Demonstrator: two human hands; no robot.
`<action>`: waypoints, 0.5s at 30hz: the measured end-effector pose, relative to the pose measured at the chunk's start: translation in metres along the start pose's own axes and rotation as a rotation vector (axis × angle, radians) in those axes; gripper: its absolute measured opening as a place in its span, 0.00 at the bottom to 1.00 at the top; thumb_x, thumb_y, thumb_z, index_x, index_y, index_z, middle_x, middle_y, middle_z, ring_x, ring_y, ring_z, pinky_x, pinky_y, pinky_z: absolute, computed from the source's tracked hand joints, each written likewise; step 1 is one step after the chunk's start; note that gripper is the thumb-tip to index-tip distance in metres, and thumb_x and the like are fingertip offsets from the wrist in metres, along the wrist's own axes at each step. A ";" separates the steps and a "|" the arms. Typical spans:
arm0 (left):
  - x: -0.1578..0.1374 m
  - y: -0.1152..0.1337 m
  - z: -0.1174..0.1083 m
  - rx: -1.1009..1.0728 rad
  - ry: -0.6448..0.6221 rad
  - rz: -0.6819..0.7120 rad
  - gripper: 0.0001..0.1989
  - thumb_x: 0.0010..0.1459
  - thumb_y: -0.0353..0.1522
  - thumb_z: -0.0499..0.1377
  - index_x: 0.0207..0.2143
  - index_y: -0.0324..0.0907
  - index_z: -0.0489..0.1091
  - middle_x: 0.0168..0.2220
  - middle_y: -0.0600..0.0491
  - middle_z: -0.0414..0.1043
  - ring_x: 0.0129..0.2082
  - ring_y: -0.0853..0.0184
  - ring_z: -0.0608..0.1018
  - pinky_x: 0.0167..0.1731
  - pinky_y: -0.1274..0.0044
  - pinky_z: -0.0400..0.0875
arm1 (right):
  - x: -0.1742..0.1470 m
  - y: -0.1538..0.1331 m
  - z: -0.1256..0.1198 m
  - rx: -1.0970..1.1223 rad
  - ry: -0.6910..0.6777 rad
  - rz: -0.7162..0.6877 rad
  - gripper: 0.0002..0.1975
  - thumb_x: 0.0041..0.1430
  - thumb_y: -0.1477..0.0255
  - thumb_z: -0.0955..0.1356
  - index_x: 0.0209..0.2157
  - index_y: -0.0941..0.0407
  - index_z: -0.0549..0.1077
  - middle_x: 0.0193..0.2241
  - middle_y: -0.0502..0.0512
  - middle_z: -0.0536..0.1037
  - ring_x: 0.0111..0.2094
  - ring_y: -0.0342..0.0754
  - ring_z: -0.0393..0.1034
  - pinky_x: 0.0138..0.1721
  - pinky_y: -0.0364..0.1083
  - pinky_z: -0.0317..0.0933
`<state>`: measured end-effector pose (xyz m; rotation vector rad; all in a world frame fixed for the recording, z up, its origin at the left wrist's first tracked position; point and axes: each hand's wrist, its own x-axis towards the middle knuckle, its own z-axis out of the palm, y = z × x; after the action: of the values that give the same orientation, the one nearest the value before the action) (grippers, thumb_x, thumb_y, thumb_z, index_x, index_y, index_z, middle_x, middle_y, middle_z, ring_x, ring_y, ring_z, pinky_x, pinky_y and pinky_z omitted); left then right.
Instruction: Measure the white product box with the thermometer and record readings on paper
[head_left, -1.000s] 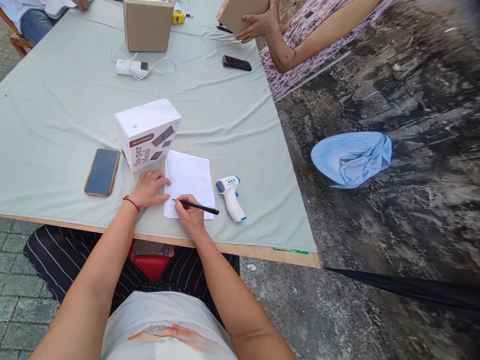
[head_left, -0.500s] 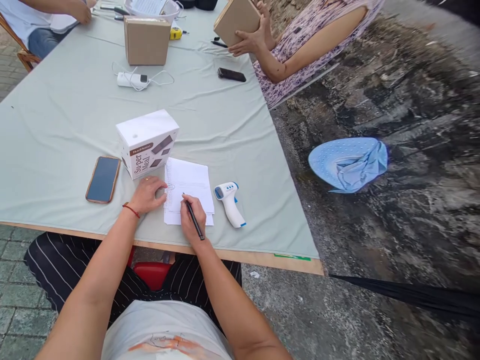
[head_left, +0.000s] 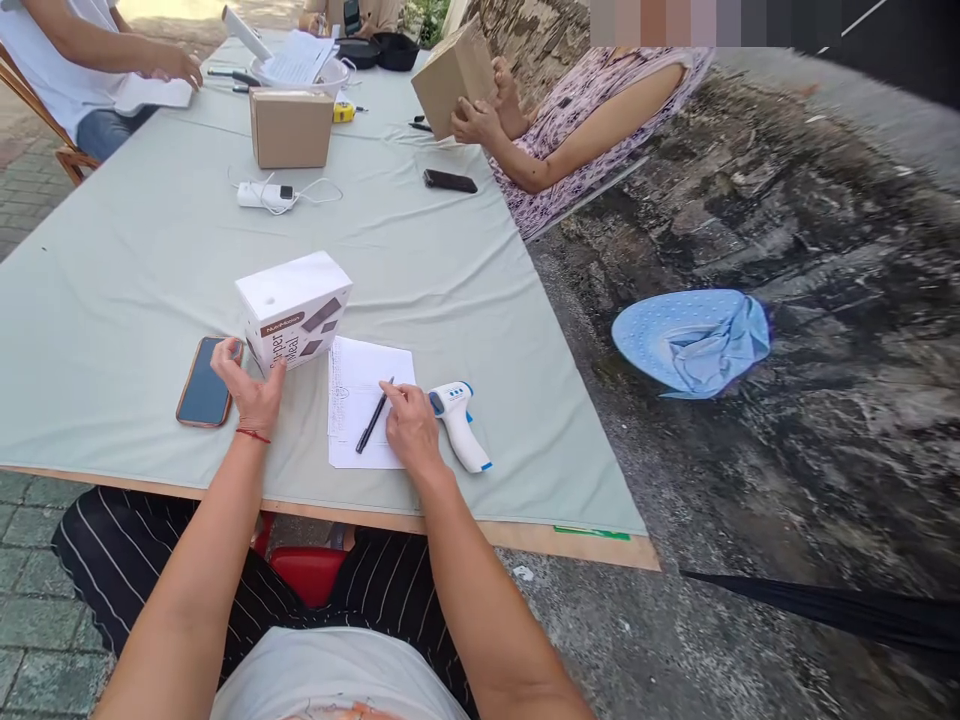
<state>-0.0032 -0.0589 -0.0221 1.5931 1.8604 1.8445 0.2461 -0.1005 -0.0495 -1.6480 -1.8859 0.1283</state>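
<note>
Reaching with the left hand (head_left: 259,402), thumb and fingers spread and gripping nothing, to the near left corner of the white box (head_left: 296,285), overlapping the right side of the phone (head_left: 201,385); cannot tell whether touching either. Holding the right hand (head_left: 412,422) over the right side of the paper (head_left: 375,360), with fingers loosely bent and forefinger at the upper end of the pen (head_left: 373,420); cannot tell whether pinching or merely touching it. Aslant on the paper with that pen, close to the near edge of the table (head_left: 135,320). Just right of the right hand, toward the near right corner, a thermometer (head_left: 463,430). Toward the far edge, a corded device (head_left: 255,195) and a brown box (head_left: 291,130). By the right edge, a dark phone (head_left: 450,181) and, beyond, another person's hands (head_left: 478,122) around a carton (head_left: 450,80).
</note>
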 end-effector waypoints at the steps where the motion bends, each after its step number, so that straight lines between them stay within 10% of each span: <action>1: 0.001 -0.003 0.002 -0.030 -0.076 -0.032 0.43 0.48 0.45 0.68 0.61 0.43 0.52 0.62 0.38 0.53 0.64 0.52 0.58 0.61 0.60 0.57 | -0.002 0.000 -0.002 0.013 0.015 -0.002 0.25 0.57 0.83 0.58 0.51 0.56 0.74 0.42 0.61 0.72 0.42 0.53 0.66 0.48 0.53 0.64; 8: 0.005 -0.009 0.011 -0.062 -0.278 -0.120 0.54 0.46 0.38 0.70 0.68 0.45 0.41 0.64 0.38 0.51 0.67 0.48 0.54 0.66 0.55 0.50 | -0.017 0.036 -0.035 -0.041 0.184 0.278 0.23 0.56 0.65 0.66 0.53 0.56 0.71 0.48 0.65 0.69 0.49 0.59 0.64 0.52 0.58 0.60; 15: 0.005 -0.004 0.007 -0.069 -0.183 -0.177 0.45 0.42 0.43 0.72 0.58 0.42 0.55 0.52 0.42 0.58 0.58 0.50 0.64 0.59 0.56 0.62 | -0.018 0.068 -0.052 -0.093 -0.140 0.626 0.26 0.52 0.53 0.69 0.47 0.55 0.73 0.41 0.62 0.71 0.41 0.56 0.68 0.42 0.53 0.64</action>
<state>-0.0027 -0.0497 -0.0240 1.4680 1.7756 1.6136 0.3315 -0.1191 -0.0458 -2.2965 -1.4205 0.4252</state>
